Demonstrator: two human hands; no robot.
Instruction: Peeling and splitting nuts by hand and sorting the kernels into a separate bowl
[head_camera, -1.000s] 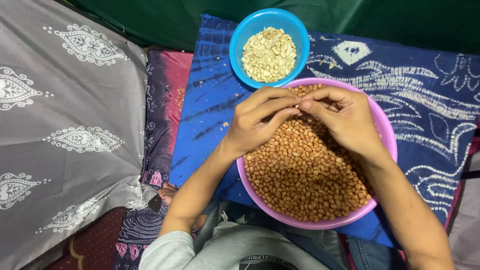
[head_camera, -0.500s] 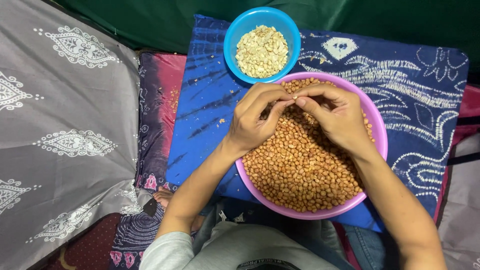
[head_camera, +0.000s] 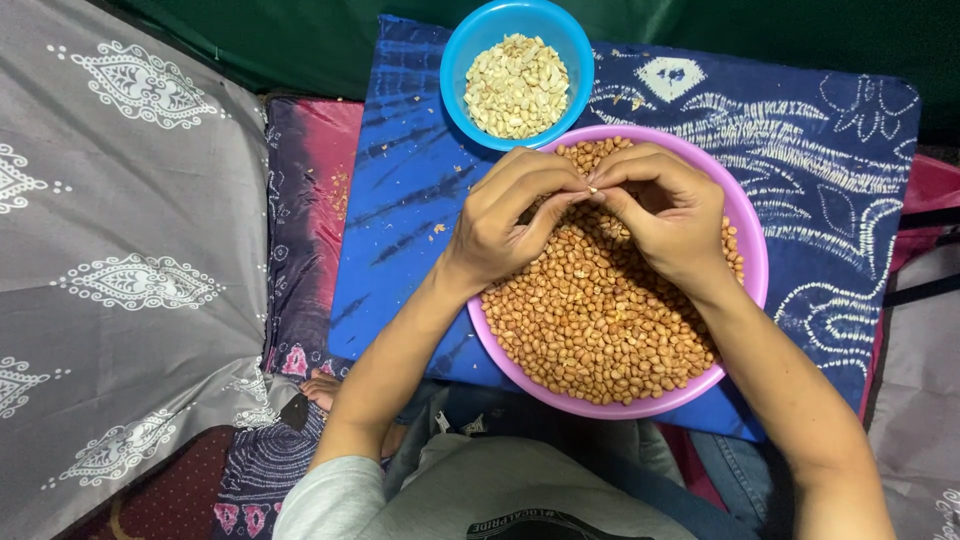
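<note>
Where the fingertips of the left hand (head_camera: 505, 225) and right hand (head_camera: 668, 212) meet, both grips pinch a single peanut (head_camera: 593, 189) between them, held just above the heap of brown peanuts (head_camera: 600, 315) in the pink bowl (head_camera: 752, 255). Doing this well likely means rolling the kernel lightly so only the skin slips, not the nut, and keeping it over the bowl. Just beyond, touching the pink rim, the blue bowl (head_camera: 455, 70) holds pale skinned kernels (head_camera: 515, 85) on the blue patterned cloth (head_camera: 800, 130).
</note>
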